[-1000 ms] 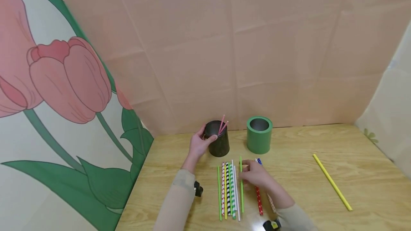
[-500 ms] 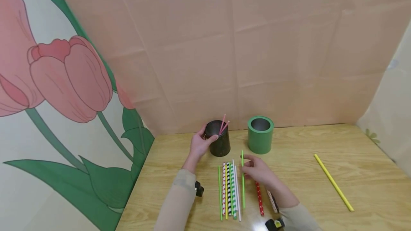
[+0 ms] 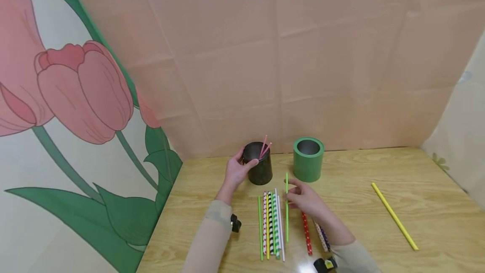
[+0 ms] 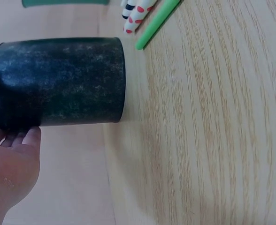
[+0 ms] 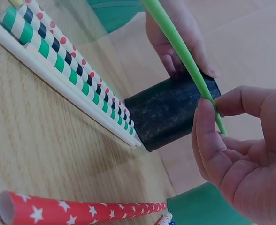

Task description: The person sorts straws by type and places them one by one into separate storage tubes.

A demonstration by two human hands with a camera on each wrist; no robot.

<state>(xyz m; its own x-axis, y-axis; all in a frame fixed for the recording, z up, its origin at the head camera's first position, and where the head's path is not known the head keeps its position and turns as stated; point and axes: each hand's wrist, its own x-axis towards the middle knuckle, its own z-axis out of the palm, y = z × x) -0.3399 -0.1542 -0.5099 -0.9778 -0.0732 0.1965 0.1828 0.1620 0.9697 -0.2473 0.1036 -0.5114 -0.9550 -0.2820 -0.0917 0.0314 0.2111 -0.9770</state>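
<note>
My left hand (image 3: 237, 171) grips the rim of a black cup (image 3: 260, 172), thumb at the front and fingers round the far left side. Two thin pink straws (image 3: 264, 148) lean inside that cup. Between thumb and fingers, my right hand (image 3: 306, 199) pinches a thin green straw (image 3: 287, 218); in the right wrist view this green straw (image 5: 180, 47) slants past the black cup (image 5: 171, 112). Just left of it, a row of straws lies on the table, among them a green-striped straw (image 3: 275, 222) and a white straw (image 3: 281, 231).
A green cup (image 3: 307, 163) stands at the back, right of the black one. A red starred straw (image 3: 306, 235) and patterned straws (image 3: 321, 236) lie partly under my right hand. Far right on the wooden table (image 3: 352, 205) lies a yellow straw (image 3: 394, 216).
My right hand has lifted the green straw and moved it slightly away from me, toward the cups. My left hand keeps its hold on the black cup.
</note>
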